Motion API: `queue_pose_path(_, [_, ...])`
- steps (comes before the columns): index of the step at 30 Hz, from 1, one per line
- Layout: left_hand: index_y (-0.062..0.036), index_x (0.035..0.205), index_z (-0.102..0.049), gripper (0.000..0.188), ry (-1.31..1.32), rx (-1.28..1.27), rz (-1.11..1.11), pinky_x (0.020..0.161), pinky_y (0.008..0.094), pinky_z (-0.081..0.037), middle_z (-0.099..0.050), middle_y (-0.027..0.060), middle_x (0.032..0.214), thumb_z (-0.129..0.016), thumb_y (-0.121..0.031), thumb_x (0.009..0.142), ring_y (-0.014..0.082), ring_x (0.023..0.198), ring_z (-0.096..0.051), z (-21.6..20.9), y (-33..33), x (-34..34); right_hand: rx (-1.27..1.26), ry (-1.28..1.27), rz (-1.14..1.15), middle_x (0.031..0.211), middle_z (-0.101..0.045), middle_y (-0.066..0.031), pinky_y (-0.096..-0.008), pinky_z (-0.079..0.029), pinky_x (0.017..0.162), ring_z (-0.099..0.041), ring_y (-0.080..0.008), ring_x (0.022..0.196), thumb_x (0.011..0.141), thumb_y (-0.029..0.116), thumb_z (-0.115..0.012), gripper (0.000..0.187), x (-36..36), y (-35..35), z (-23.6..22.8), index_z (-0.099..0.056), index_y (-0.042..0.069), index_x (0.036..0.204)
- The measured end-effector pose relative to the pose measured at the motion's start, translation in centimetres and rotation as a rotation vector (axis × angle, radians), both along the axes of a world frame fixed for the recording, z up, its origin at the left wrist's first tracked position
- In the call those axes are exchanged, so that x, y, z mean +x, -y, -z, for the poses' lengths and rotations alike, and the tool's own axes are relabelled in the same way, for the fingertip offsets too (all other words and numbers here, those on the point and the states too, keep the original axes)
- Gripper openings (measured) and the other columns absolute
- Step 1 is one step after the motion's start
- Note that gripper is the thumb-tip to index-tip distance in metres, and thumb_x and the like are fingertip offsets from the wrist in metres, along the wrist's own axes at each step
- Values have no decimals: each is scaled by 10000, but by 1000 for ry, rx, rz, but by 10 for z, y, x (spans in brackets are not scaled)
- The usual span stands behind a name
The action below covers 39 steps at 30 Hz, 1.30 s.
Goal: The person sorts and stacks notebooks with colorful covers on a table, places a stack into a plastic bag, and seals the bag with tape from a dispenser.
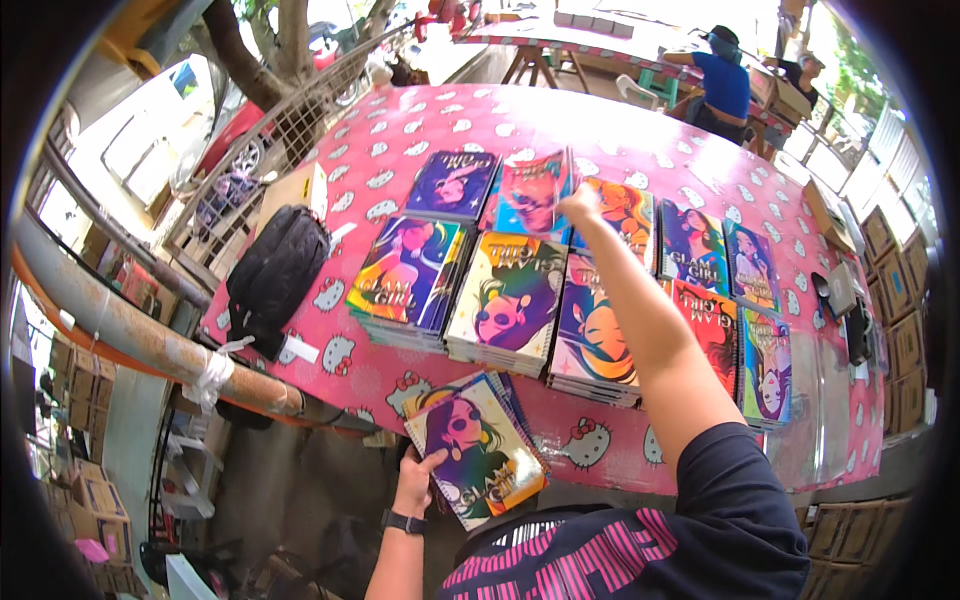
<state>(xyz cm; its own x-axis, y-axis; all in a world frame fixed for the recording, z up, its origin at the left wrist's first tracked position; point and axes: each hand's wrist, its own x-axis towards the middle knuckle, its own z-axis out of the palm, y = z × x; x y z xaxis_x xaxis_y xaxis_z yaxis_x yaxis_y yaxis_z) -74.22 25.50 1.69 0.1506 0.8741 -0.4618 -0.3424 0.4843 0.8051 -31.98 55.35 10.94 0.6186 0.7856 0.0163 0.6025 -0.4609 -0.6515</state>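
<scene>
Several piles of spiral notebooks with brightly coloured illustrated covers stand in two rows on the pink table [610,450]. At the near edge, my left hand [415,485] is closed on a fanned bundle of notebooks [468,440], its thumb across the top white-and-purple cover. My right arm reaches across the piles. In the far row, my right hand [580,203] pinches the right edge of a red-and-blue notebook [528,195], whose cover looks tilted up. Beside it are a purple notebook pile [453,185] and an orange-haired cover [620,212], partly behind my forearm.
A black backpack [280,270] lies at the table's left edge, next to a rusty pipe rail [230,375]. Dark small items [857,330] and a box [828,215] sit at the right. Cardboard boxes [905,340] are stacked beyond. Two people sit by a far table [600,35].
</scene>
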Motion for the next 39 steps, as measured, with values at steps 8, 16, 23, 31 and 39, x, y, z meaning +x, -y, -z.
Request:
queue_pose_path(8, [-30,1383,-326,857,280,23,99,1019,357,-347,-455,81,1341,-397,-694,846,211,1215,-440,-2,4,-12,304,-729,-589,994,-590,-53,-274,-485,778,-589,-136,879,826,45,-581,450,-89,244,-61,-430,39,1249])
queue_pose_path(16, [-82,1399,-280,820,210,98,48,1029,385,-344,-461,99,1321,-580,-583,823,223,1210,-450,23,13,-16,-572,-198,-1055,1028,-596,-279,-432,-468,849,-602,-374,978,851,377,-614,552,-150,301,24,-434,-37,1168])
queue_pose_path(23, [-55,1286,-373,708,-18,91,46,922,335,-459,-554,74,1183,-759,30,698,179,1074,-551,10,2,4,406,283,-1032,1313,-448,-225,-412,-328,1043,-375,-318,1286,793,379,-641,591,-206,167,-32,-498,0,1223])
queue_pose_path(31, [-25,1365,-353,737,453,-59,-54,1021,422,-362,-453,140,1351,-480,-571,886,267,1222,-459,-2,5,-16,197,201,-1353,1087,-631,-98,-409,-440,914,-576,-282,1056,815,101,-553,302,-245,130,-10,-615,109,1110])
queue_pose_path(39, [-93,1380,-316,743,197,-4,70,999,402,-396,-493,104,1267,-679,-400,808,259,1149,-508,5,15,-26,-302,-213,-2120,1130,-614,-176,-392,-417,961,-562,-293,1085,766,314,-724,526,-192,194,-58,-571,71,1207])
